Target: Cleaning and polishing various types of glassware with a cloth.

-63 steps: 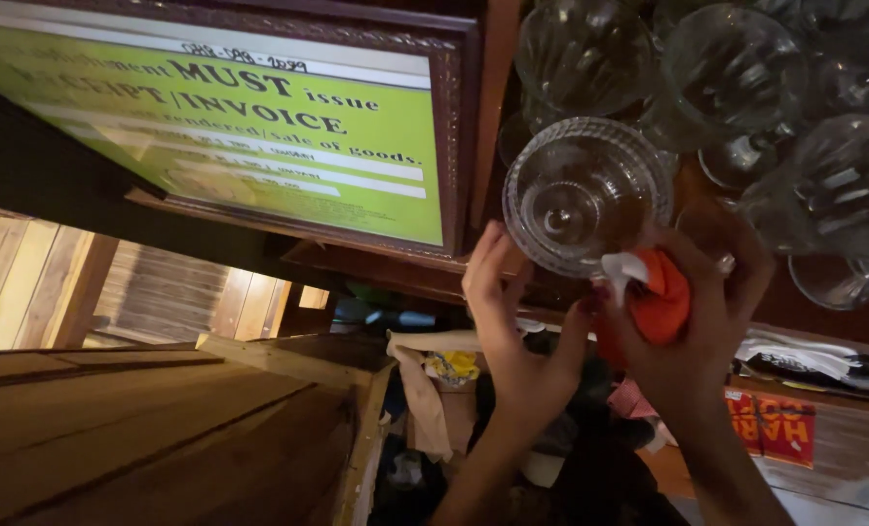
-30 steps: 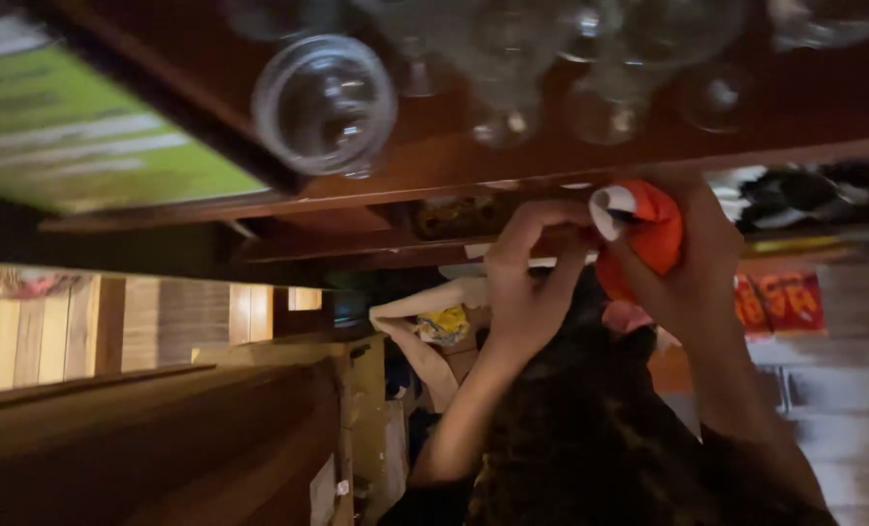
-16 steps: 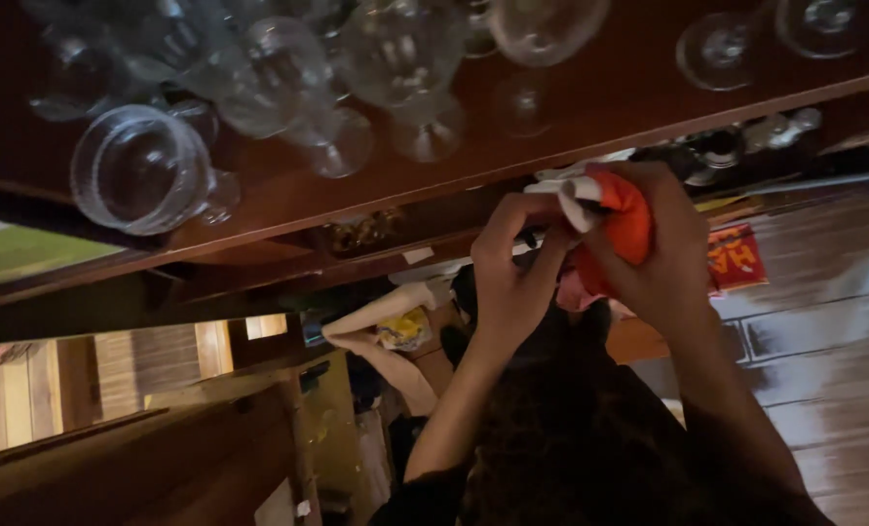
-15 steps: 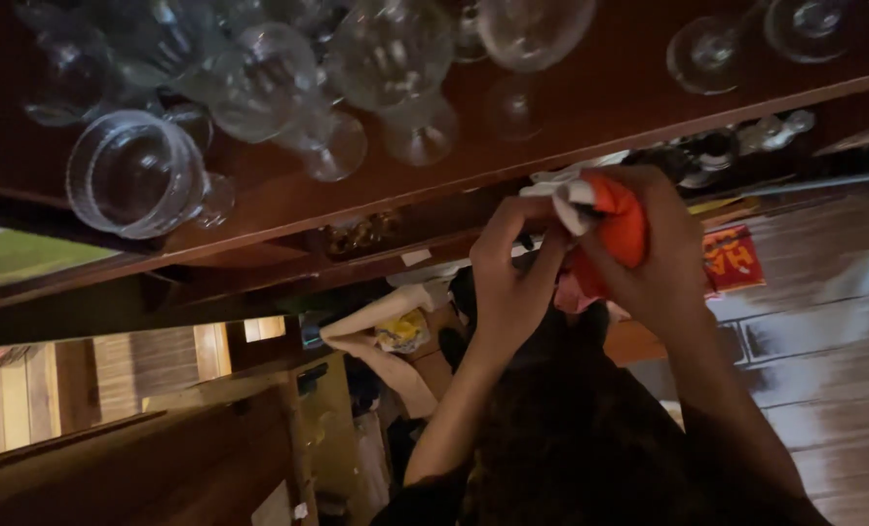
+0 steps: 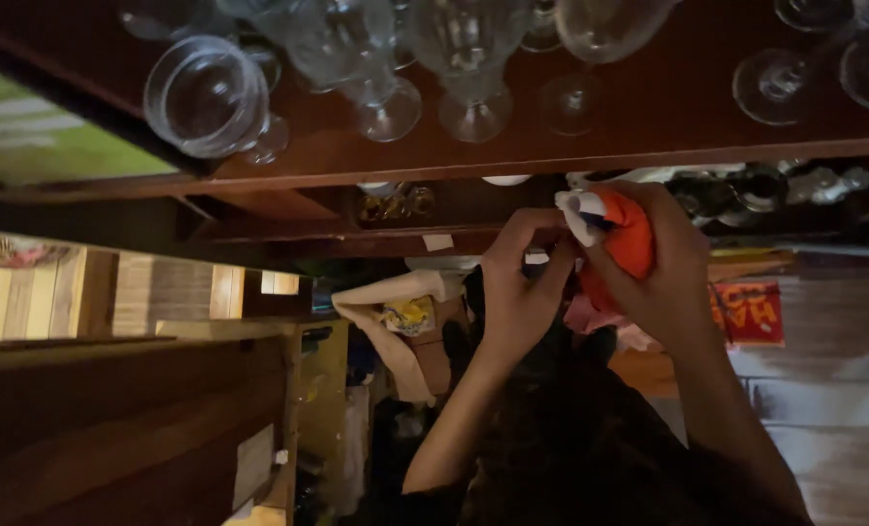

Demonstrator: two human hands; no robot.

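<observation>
Both my hands are raised just under a dark wooden shelf (image 5: 649,117). My right hand (image 5: 673,278) is closed around a bunched orange and white cloth (image 5: 622,234). My left hand (image 5: 517,292) is beside it, with its fingers bent up toward the cloth's white end. Whether those fingers grip the cloth I cannot tell. Several clear stemmed glasses (image 5: 469,58) sit on the shelf above my hands. A round glass bowl-shaped cup (image 5: 206,97) is at the upper left.
A green framed sign (image 5: 55,156) shows at the far left. Below my hands lie a beige bag (image 5: 405,321), a red printed item (image 5: 746,312) and cluttered shelves. Wooden panels (image 5: 113,429) fill the lower left.
The view has swung from the green sign to the row of glasses. My hands have come down from the glass cup and stay together on the orange cloth.
</observation>
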